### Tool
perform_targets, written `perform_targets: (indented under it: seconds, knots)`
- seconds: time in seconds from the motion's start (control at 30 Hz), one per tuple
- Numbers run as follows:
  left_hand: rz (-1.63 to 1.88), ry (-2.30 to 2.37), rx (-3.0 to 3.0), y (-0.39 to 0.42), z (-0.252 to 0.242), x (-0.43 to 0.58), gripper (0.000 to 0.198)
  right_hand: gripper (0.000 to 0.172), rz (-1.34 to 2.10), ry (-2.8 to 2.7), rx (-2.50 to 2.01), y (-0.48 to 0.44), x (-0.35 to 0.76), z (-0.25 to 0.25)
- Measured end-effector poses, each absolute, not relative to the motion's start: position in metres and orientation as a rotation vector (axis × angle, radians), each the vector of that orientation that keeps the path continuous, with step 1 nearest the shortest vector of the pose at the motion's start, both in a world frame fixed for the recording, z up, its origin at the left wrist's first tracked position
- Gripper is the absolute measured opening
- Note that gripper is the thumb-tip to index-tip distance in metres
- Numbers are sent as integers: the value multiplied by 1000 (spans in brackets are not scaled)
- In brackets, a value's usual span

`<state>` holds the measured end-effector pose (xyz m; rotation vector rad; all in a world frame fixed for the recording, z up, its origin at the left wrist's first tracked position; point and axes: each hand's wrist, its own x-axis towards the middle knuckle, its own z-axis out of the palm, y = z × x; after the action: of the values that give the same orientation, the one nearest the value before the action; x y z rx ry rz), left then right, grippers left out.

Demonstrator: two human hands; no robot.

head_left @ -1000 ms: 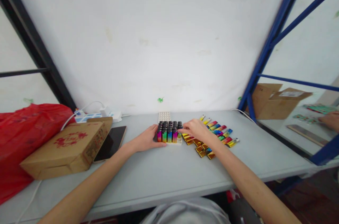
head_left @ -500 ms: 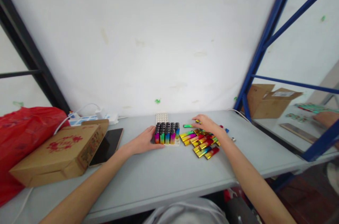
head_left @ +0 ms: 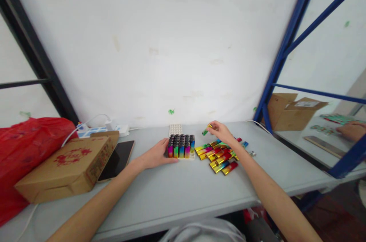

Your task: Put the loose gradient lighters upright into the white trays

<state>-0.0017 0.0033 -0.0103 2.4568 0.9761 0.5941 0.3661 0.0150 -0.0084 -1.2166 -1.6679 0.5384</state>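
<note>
My left hand (head_left: 156, 154) curls round the left side of a white holed tray (head_left: 192, 157), its thumb along the front edge. Shiny rainbow-coloured lighters (head_left: 179, 147) with black upper ends stand upright in rows in that tray. A green and gold lighter (head_left: 205, 131) is pinched between the fingertips of my right hand (head_left: 220, 132), tilted and raised off the table behind the loose pile. That pile of metallic lighters (head_left: 220, 155), gold, red, blue and green, lies right of the tray, partly under my right wrist.
A second white holed tray (head_left: 175, 129) lies behind the filled one. On the left are a phone (head_left: 116, 160), a cardboard box (head_left: 64, 165), a red plastic bag (head_left: 34, 150) and a power strip (head_left: 122, 130). Beyond the blue frame (head_left: 270, 89), another person's hand (head_left: 353, 130) shows.
My right hand has taken hold of the green and gold lighter that lay behind the pile and lifted it, tilting it. My left hand stays at the tray. The view has shifted slightly.
</note>
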Motion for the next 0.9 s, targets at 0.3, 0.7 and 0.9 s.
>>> perform_targets:
  seconds: [0.3,0.7,0.9]
  knots:
    - [568,987,2498,2,-8,0,75,53,1074,-1265,-1005,-1,331,6]
    - [583,983,2461,-1,-6,1,77,51,696,-1587,-1227,3,331,-1]
    - [613,966,2449,0,-7,1,80,52,730,-1586,-1110,-1,321,0]
